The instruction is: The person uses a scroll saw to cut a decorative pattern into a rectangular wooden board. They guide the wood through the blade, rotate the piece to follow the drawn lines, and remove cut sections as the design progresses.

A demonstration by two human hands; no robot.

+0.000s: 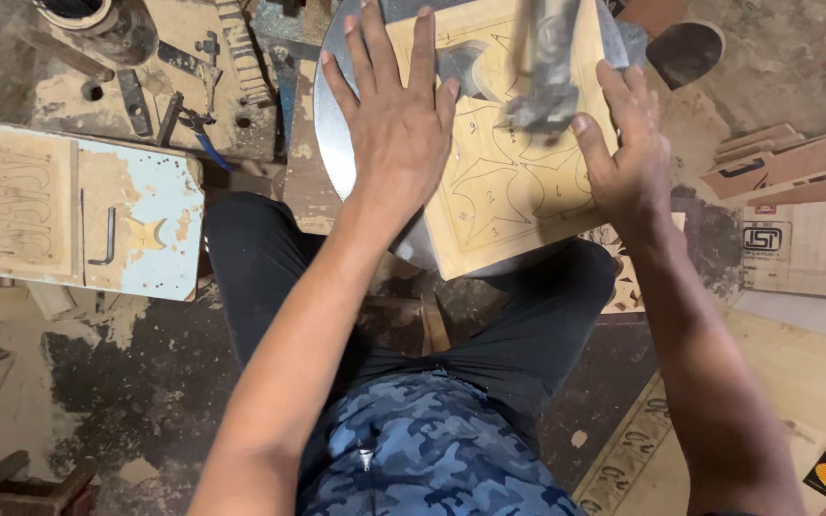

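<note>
Head view: left hand [396, 124] and right hand [628, 158] press flat, fingers spread, on wooden board [518, 205]

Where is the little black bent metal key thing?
In the head view, the black hex key lies far left on the pale blue board, beside a small star-shaped wooden cut-out, well away from the left hand pressing the wooden panel.

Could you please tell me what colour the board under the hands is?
The board is pale yellowish wood with pencilled star-like outlines, clearest in the head view.
</note>
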